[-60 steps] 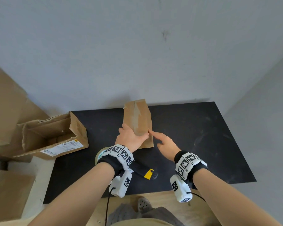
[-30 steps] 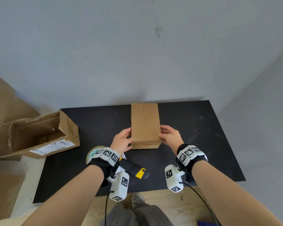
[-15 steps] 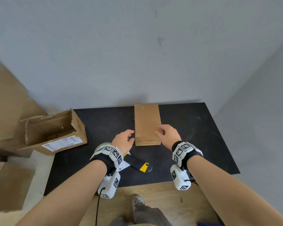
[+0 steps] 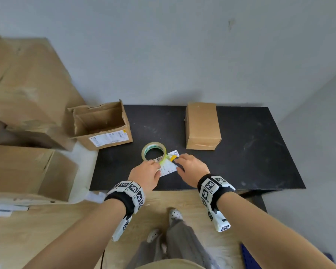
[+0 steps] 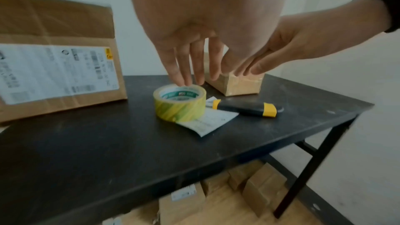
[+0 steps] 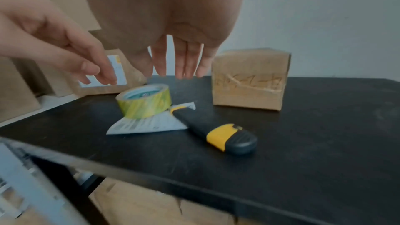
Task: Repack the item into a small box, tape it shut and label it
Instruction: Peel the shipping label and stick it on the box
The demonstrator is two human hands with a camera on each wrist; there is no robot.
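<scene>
Two hands hang over the near middle of the black table [image 4: 260, 152], both spread and holding nothing: the left hand [image 4: 145, 174] has straight fingers just above the roll of tape [image 5: 179, 103], the right hand [image 4: 192, 169] reaches in beside it with fingers loosely extended over the paper label [image 6: 147, 123]. Whether any fingertip already touches the label I cannot tell. The small box [image 4: 202, 126] stands closed further back and to the right, well apart from the hands, with clear tape across its near end.

Labelling looks to be the step in hand. The label is a thin, limp sheet, probably very light, and it lies pinned: the tape roll sits on one part of it and the black-and-yellow utility knife [image 6: 216, 133] lies along its right edge. Pulling it straight out may crease or tear it, so the roll likely wants lifting or holding aside first. A free corner pokes out toward the table's near edge; that is the best place to pinch it, thumb under, finger over. An open, larger carton [image 4: 101, 125] with its own printed sticker sits at the left, near the roll
</scene>
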